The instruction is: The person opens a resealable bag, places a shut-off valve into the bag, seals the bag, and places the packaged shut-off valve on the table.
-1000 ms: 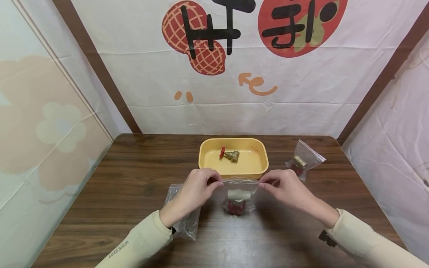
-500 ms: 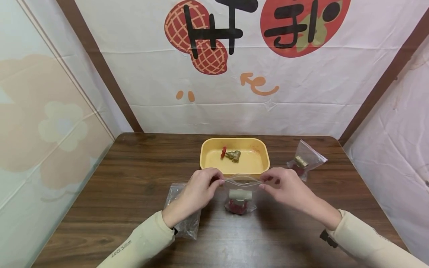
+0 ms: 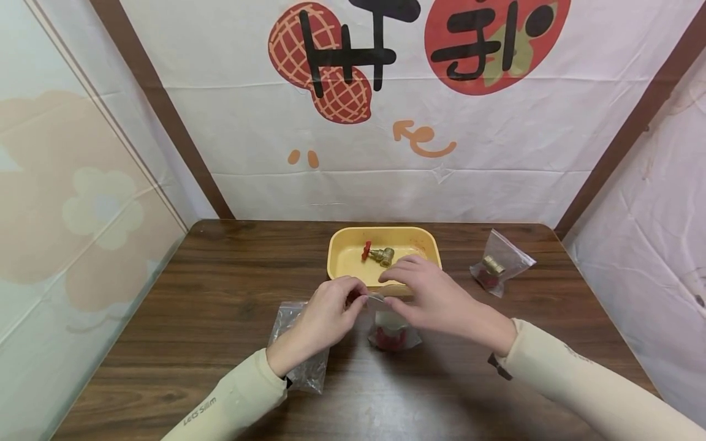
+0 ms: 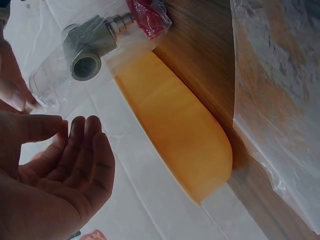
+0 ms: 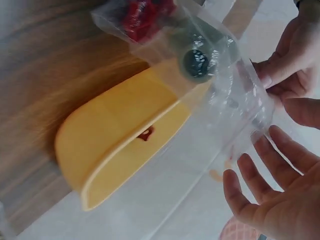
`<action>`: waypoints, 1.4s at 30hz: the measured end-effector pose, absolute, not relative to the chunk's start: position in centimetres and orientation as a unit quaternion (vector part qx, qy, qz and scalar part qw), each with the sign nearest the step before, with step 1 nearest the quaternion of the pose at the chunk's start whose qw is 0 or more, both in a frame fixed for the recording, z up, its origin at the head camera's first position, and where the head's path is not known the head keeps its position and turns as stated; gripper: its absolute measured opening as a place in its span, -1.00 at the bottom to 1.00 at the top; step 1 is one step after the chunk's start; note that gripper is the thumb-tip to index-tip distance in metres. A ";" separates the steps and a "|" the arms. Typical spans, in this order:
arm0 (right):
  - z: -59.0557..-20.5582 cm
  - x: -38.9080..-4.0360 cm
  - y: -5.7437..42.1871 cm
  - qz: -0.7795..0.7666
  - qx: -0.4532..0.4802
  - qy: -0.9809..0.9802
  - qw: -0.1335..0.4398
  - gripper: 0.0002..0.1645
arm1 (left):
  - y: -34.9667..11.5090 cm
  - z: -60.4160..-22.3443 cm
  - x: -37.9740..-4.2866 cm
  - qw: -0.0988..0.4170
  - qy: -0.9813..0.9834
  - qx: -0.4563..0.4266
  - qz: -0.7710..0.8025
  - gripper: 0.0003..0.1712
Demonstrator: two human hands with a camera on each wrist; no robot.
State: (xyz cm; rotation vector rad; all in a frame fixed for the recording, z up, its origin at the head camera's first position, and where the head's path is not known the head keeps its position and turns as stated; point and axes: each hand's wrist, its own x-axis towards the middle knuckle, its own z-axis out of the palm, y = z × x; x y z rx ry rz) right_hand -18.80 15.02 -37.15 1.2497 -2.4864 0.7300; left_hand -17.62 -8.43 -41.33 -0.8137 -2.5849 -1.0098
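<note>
My left hand (image 3: pixel 330 309) pinches the top left corner of a clear zip bag (image 3: pixel 412 339). Inside the bag hangs a valve (image 4: pixel 90 45) with a grey-green body and a red handle, handle end down. My right hand (image 3: pixel 436 300) is at the bag's mouth close to the left fingertips, its fingers spread and partly straight. In the right wrist view a gap shows between its thumb and forefinger, the fingertips right at the bag's edge. The right hand covers part of the bag's upper side in the head view.
Behind the hands stands a yellow tray (image 3: pixel 337 275) with a brass valve (image 3: pixel 382 256) with a red handle in it. Another zip bag (image 3: pixel 513 260) holding a brass-and-red valve lies at the right. Flat clear bags (image 3: pixel 309 373) lie under the left forearm on the wooden table (image 3: pixel 209 318).
My right hand has let go of the bag's right top corner and moved left along the mouth toward the left hand. The left hand keeps its pinch in nearly the same place.
</note>
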 end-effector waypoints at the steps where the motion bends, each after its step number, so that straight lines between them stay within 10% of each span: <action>1: -37.2 -19.0 14.5 0.244 0.439 -0.854 0.138 -0.64 | -8.4 -41.4 -17.6 0.129 -0.885 -0.281 -0.347 -0.88; 42: -38.0 -20.9 12.0 0.206 0.426 -0.879 0.055 -0.92 | -8.7 -41.5 -17.7 0.128 -0.884 -0.272 -0.358 -0.87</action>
